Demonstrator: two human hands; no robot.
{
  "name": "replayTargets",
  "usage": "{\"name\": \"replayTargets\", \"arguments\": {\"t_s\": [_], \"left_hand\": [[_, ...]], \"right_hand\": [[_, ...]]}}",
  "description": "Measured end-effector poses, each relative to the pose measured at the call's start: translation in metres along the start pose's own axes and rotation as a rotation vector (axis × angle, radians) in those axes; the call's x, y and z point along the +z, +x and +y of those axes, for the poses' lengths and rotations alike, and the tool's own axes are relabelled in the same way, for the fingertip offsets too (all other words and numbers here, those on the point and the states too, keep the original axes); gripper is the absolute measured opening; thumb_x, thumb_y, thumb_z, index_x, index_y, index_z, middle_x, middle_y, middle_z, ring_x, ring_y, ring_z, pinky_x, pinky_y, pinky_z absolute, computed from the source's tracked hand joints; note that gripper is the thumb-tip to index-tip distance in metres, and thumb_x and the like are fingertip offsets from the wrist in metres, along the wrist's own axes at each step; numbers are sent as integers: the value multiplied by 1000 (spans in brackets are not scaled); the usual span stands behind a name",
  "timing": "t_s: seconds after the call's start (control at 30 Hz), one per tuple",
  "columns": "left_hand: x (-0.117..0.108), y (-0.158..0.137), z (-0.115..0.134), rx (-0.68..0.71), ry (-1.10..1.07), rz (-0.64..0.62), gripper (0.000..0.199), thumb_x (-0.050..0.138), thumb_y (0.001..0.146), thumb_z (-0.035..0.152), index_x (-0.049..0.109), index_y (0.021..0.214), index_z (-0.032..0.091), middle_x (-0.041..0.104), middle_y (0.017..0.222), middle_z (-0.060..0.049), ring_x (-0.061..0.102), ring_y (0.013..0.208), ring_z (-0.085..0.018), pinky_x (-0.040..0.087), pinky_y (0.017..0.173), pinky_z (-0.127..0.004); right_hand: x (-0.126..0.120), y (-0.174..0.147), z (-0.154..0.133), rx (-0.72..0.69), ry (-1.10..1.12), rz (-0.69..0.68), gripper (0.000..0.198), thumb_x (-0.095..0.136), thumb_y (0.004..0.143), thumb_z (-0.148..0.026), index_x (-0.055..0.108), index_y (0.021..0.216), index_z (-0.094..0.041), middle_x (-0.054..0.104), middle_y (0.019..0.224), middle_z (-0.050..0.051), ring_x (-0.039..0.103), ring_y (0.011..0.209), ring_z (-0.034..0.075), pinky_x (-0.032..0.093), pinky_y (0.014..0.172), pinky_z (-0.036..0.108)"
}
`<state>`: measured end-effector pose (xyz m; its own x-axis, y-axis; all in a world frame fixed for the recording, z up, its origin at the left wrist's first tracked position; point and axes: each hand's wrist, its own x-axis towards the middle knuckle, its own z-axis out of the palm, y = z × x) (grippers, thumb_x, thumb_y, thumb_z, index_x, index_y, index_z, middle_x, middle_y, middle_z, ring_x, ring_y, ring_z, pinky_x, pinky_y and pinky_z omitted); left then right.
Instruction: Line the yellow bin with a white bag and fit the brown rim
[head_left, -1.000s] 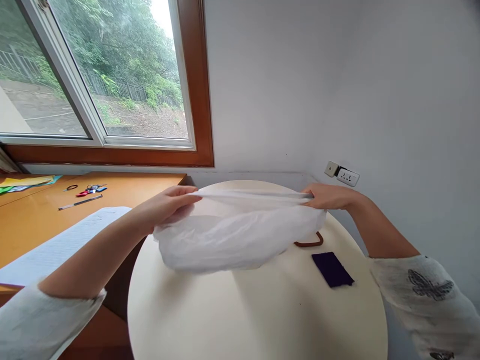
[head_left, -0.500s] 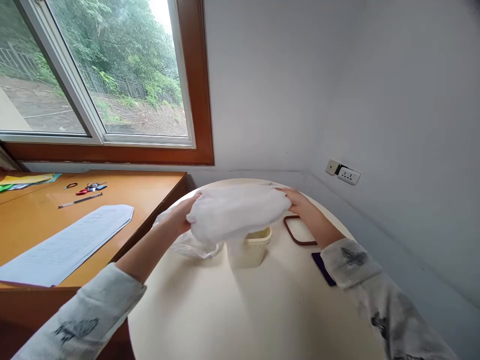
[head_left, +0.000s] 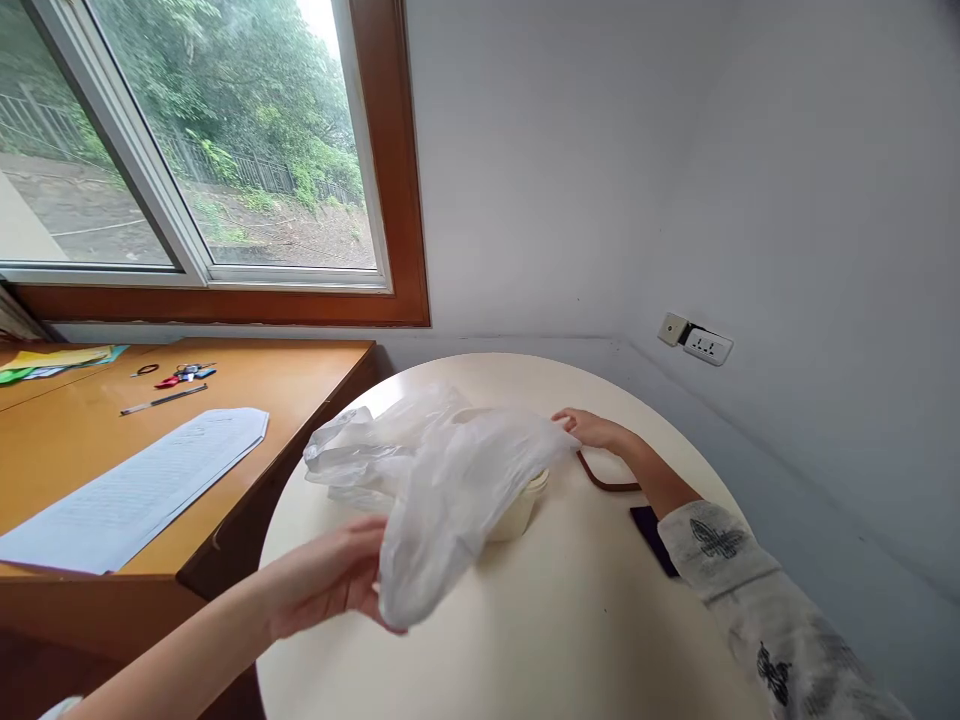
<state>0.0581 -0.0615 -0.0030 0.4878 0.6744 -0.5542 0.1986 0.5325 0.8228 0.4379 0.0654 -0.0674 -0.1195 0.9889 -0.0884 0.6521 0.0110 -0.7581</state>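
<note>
A thin white plastic bag (head_left: 465,500) is stretched between my hands above the round table. My left hand (head_left: 341,575) is closed on its near end, the fingertips partly behind the plastic. At the bag's far right corner, my right hand (head_left: 589,430) pinches the edge. Beneath the plastic stands a small cream bin (head_left: 517,515), mostly covered, with just its right side showing. Crumpled clear plastic (head_left: 341,460) lies to the left, touching or overlapping the white bag. By my right hand is a brown rounded frame (head_left: 607,485), partly hidden by the arm.
The cream round table (head_left: 555,640) is under everything. A dark flat piece (head_left: 652,540) lies near my right sleeve. On the wooden desk (head_left: 300,380) at left are paper sheets (head_left: 150,490), a pen (head_left: 163,400) and scissors (head_left: 184,375). Wall sockets (head_left: 707,346) are at right.
My left hand has moved down and toward me, drawing the near end of the bag with it. The bag now slants over the bin. My right hand has dropped slightly.
</note>
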Motion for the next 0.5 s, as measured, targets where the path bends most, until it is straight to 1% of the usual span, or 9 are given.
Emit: {"name": "replayTargets", "arguments": {"t_s": [0.07, 0.13, 0.17, 0.23, 0.3, 0.33, 0.4, 0.43, 0.5], "left_hand": [[8, -14, 3, 34, 321, -69, 25, 62, 71, 39, 62, 91, 24, 64, 89, -1, 60, 83, -19, 51, 70, -29], [10, -22, 13, 121, 664, -19, 23, 57, 75, 44, 62, 86, 24, 63, 90, -1, 59, 84, -19, 49, 76, -32], [10, -24, 20, 171, 807, 36, 25, 53, 77, 46, 62, 82, 23, 63, 86, -1, 59, 82, -19, 49, 76, -33], [9, -21, 34, 283, 994, 164, 29, 48, 79, 49, 60, 83, 23, 61, 84, -2, 58, 81, -20, 48, 76, -34], [9, -13, 45, 418, 1103, 277, 39, 55, 75, 49, 53, 105, 26, 57, 102, -4, 56, 92, -22, 48, 79, -36], [9, -7, 48, 493, 1146, 317, 55, 61, 70, 48, 43, 119, 29, 50, 116, -5, 52, 101, -24, 48, 81, -37], [9, 5, 50, 618, 1240, 346, 82, 68, 65, 44, 23, 134, 35, 30, 136, -7, 40, 118, -30, 47, 85, -41], [10, 10, 50, 663, 1291, 336, 83, 68, 65, 42, 22, 134, 37, 22, 141, -7, 33, 124, -32, 46, 86, -43], [11, 18, 48, 743, 1372, 286, 64, 64, 72, 38, 35, 129, 36, 19, 144, -5, 23, 129, -33, 43, 91, -45]], "right_hand": [[-9, -3, -15, -28, 57, 77, 60, 65, 65, -41, 48, 118, -21, 57, 107, 11, 58, 92, 20, 48, 77, 35], [-15, -13, -40, -160, 143, 178, 62, 57, 73, -48, 38, 127, -26, 47, 125, 11, 48, 113, 20, 42, 90, 36], [-16, -20, -55, -281, 171, 185, 60, 56, 75, -48, 37, 128, -28, 45, 129, 9, 42, 119, 20, 37, 96, 37], [-14, -35, -86, -482, 82, 47, 67, 62, 71, -47, 34, 130, -34, 36, 138, 3, 33, 127, 20, 29, 102, 40], [-6, -48, -114, -586, -101, -150, 82, 70, 63, -45, 29, 133, -38, 23, 146, 0, 22, 132, 23, 20, 106, 43], [-1, -53, -125, -615, -192, -218, 74, 70, 62, -45, 39, 129, -37, 21, 146, -1, 18, 134, 24, 14, 108, 45], [6, -61, -138, -653, -329, -325, 43, 64, 70, -41, 57, 112, -34, 32, 142, -2, 17, 134, 24, 3, 108, 47], [6, -64, -142, -667, -360, -354, 31, 59, 75, -37, 61, 105, -32, 40, 137, -2, 20, 133, 23, 1, 109, 46], [1, -71, -143, -665, -349, -361, 26, 53, 78, -29, 62, 103, -29, 53, 125, -2, 31, 128, 20, 7, 109, 42]]}}
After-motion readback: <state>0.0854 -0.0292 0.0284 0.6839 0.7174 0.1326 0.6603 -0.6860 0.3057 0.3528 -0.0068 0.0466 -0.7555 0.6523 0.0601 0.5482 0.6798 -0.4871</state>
